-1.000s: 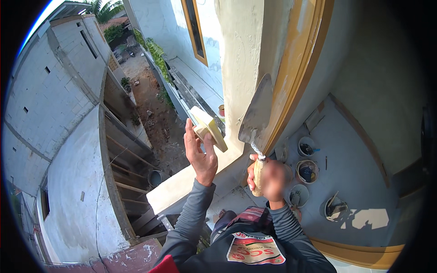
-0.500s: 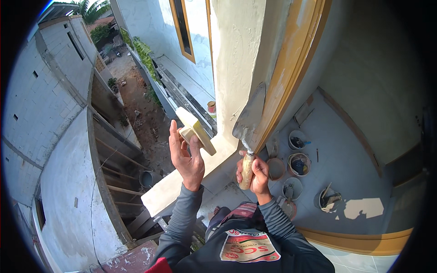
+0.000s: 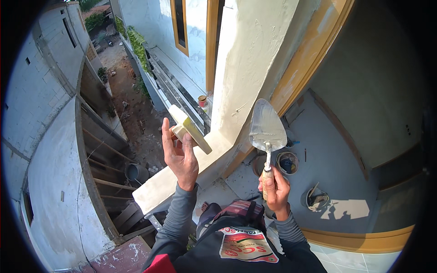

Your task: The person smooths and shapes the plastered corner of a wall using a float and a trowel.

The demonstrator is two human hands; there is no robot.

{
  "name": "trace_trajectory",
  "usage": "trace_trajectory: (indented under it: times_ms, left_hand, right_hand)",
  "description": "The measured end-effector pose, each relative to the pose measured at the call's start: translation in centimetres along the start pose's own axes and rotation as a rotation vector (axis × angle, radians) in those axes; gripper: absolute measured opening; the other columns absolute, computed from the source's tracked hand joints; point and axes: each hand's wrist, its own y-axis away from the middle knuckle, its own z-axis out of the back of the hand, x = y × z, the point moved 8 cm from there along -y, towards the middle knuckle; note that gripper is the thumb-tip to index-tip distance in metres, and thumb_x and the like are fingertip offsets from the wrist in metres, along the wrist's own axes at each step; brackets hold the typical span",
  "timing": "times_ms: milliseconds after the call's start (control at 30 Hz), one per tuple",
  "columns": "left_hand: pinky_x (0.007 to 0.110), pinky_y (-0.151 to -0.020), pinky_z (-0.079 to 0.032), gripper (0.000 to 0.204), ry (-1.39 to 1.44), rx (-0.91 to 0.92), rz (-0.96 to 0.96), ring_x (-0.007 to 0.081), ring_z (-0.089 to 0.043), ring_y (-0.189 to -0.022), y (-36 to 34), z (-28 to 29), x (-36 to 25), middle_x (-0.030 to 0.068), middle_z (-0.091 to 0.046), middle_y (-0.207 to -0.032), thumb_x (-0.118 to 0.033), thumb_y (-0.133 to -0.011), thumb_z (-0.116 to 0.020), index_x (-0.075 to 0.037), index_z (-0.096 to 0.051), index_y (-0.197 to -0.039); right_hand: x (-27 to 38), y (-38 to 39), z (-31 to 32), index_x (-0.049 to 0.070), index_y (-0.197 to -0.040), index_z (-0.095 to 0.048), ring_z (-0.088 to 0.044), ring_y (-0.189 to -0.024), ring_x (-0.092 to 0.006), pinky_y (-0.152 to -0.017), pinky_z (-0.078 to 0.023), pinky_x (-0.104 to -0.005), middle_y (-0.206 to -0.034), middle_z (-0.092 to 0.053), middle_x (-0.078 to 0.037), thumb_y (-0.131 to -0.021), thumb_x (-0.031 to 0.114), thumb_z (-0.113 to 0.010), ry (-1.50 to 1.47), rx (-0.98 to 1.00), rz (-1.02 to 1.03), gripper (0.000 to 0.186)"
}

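My left hand is closed on the handle of a pale yellow plastering float, which it holds tilted above the sill. In my right hand is a pointed trowel, gripped by its wooden handle with the blade upward. Grey-white plaster smears cover the blade's face and neck. Ahead of both hands rises a freshly coated cream wall pillar, its surface bearing ridges and marks. A ledge of the same cream colour runs from its foot toward the lower left. Neither tool touches the pillar.
A wooden frame stands right of the pillar. Several buckets, including a dark one and one with a pale rim, sit on the floor below. Left of the ledge is a deep gap holding another bucket, beside a block building.
My right hand has moved right, carrying the trowel away from the pillar's edge, and the blade's broad face has turned into view. The float has shifted slightly left in the view.
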Motion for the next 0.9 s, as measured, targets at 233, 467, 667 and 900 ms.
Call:
trace_trajectory:
  times_ms: [233,467,667,900]
  left_hand:
    - [0.029,-0.087,-0.054,0.061,0.18,-0.039,0.119,0.0128,-0.059,-0.098,1.9,-0.3,0.5,0.0078,-0.059,-0.114,-0.004,-0.098,-0.061,-0.002,-0.034,-0.153]
    - [0.03,-0.088,-0.054,0.06,0.208,0.006,0.196,0.0136,-0.06,-0.099,3.7,-0.9,1.8,0.0087,-0.059,-0.111,-0.003,-0.098,-0.06,-0.001,-0.034,-0.153]
    - [0.03,-0.088,-0.054,0.06,0.215,-0.011,0.217,0.014,-0.06,-0.1,3.9,-0.1,2.6,0.009,-0.059,-0.112,-0.003,-0.098,-0.06,-0.001,-0.035,-0.152]
    - [0.03,-0.088,-0.054,0.059,0.222,-0.008,0.262,0.0138,-0.059,-0.099,3.5,0.5,3.3,0.009,-0.058,-0.114,-0.003,-0.098,-0.06,-0.002,-0.036,-0.152]
  right_hand:
    - [10.6,-3.5,4.2,-0.01,-0.127,-0.057,-0.071,-0.088,-0.0314,-0.076,-0.055,-0.0381,-0.102,-0.069,-0.024,-0.1,0.019,-0.061,0.642,0.025,-0.038,0.04]
    - [15.0,-5.1,2.5,-0.011,-0.125,-0.057,-0.07,-0.094,-0.0374,-0.082,-0.055,-0.0401,-0.107,-0.068,-0.026,-0.1,0.017,-0.059,0.93,0.044,-0.01,0.037]
    - [17.9,-4.5,2.6,-0.011,-0.126,-0.057,-0.071,-0.091,-0.0342,-0.081,-0.055,-0.0391,-0.103,-0.069,-0.027,-0.099,0.015,-0.06,0.938,-0.126,-0.013,0.037]
    - [12.4,-3.1,-0.2,-0.009,-0.125,-0.058,-0.068,-0.094,-0.0423,-0.081,-0.054,-0.0431,-0.105,-0.068,-0.028,-0.099,0.019,-0.06,0.961,0.064,-0.159,0.038]
